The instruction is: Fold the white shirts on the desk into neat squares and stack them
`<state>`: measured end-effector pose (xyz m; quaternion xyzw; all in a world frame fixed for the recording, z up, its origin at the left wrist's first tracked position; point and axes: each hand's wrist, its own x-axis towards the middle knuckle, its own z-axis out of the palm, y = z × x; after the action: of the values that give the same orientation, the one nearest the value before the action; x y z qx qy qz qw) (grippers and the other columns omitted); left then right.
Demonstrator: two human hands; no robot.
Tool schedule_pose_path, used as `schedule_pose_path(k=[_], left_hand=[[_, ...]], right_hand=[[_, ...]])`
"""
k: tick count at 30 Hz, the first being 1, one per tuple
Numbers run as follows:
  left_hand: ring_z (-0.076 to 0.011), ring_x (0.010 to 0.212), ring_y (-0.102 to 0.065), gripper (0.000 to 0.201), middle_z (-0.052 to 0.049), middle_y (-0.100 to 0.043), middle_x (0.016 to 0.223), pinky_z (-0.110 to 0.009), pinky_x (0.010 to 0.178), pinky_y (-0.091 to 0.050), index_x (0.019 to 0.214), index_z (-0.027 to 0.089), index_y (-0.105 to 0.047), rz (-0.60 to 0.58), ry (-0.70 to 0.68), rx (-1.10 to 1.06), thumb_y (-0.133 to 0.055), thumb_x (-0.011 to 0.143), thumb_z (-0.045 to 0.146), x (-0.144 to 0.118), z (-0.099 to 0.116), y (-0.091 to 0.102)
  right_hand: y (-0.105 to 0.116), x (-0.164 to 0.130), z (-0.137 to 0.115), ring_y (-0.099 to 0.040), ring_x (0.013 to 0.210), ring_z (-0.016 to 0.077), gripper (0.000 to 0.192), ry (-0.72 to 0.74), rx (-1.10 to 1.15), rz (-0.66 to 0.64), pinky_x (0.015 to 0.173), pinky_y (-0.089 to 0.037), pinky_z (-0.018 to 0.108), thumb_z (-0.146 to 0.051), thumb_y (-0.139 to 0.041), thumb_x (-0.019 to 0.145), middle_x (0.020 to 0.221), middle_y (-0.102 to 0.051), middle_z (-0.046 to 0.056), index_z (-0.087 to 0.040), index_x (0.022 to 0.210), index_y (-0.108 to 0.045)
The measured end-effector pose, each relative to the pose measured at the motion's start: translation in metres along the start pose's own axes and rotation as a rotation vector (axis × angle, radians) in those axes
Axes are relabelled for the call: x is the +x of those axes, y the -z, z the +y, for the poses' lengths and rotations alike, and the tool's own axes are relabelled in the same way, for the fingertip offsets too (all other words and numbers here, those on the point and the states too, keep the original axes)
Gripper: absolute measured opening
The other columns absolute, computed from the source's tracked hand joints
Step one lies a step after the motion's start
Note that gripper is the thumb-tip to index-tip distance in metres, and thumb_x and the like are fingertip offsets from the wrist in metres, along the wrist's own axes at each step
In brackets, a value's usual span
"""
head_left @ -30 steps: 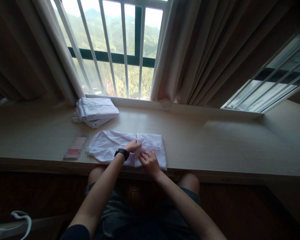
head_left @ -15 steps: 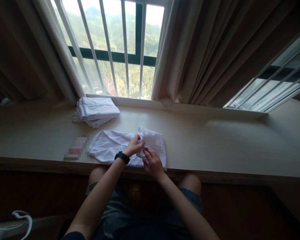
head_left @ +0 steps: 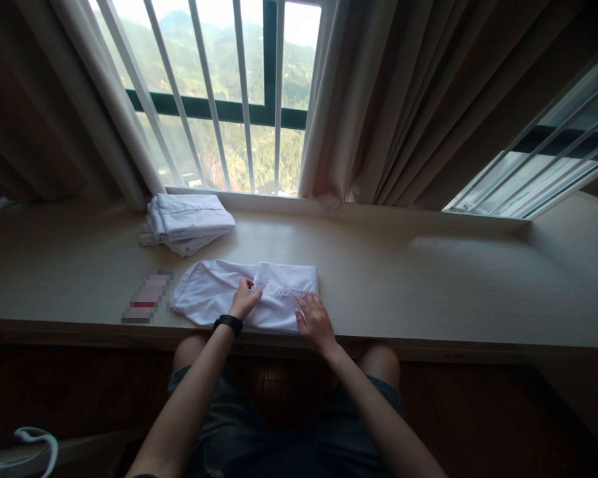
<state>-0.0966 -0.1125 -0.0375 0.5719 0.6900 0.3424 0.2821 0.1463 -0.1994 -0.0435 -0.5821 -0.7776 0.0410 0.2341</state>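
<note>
A white garment (head_left: 212, 285) lies on the wooden counter at its front edge, with its right part folded over into a neat rectangle; a stitched seam runs along the folded flap (head_left: 284, 275). At the left edge of that flap, my left hand (head_left: 244, 299), with a black watch on its wrist, pinches the fabric between thumb and fingers. My right hand (head_left: 316, 322) rests on the right end of the fold, fingers spread out and touching the cloth. Whether the garment is a shirt I cannot tell for certain.
Behind and to the left sits a stack of folded white cloth (head_left: 189, 222). A blurred-out flat item (head_left: 148, 295) lies left of the garment. The counter (head_left: 428, 285) runs along a barred window (head_left: 219, 119) with long curtains (head_left: 379, 99). A white cable (head_left: 50, 445) shows at lower left.
The bunched right part of the garment now lies flat as a straight-edged flap. My left hand has moved left and down along it; my right hand has shifted right and opened out.
</note>
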Motion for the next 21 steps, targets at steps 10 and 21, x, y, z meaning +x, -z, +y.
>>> schedule_pose_path(k=[10, 21], left_hand=[[-0.0261, 0.114, -0.060, 0.034, -0.015, -0.058, 0.119, -0.042, 0.104, -0.048, 0.115, 0.016, -0.067, 0.051, -0.291, 0.141, -0.047, 0.089, 0.012, -0.010, -0.002, -0.027], [-0.0294, 0.130, -0.052, 0.037, -0.015, -0.055, 0.139, -0.045, 0.112, -0.043, 0.124, 0.016, -0.065, -0.003, -0.243, 0.106, -0.048, 0.091, 0.019, -0.018, 0.015, -0.026]], right_hand=[[-0.017, 0.037, 0.015, -0.015, 0.153, 0.0315, 0.055, -0.174, -0.147, -0.257, 0.118, -0.017, 0.060, -0.056, -0.031, 0.102, 0.165, -0.021, 0.004, -0.042, 0.154, -0.031], [-0.040, 0.027, 0.044, -0.035, 0.144, 0.0286, 0.044, -0.107, -0.004, -0.036, 0.117, -0.028, 0.050, -0.044, -0.048, 0.099, 0.149, -0.050, 0.008, -0.022, 0.134, -0.062]])
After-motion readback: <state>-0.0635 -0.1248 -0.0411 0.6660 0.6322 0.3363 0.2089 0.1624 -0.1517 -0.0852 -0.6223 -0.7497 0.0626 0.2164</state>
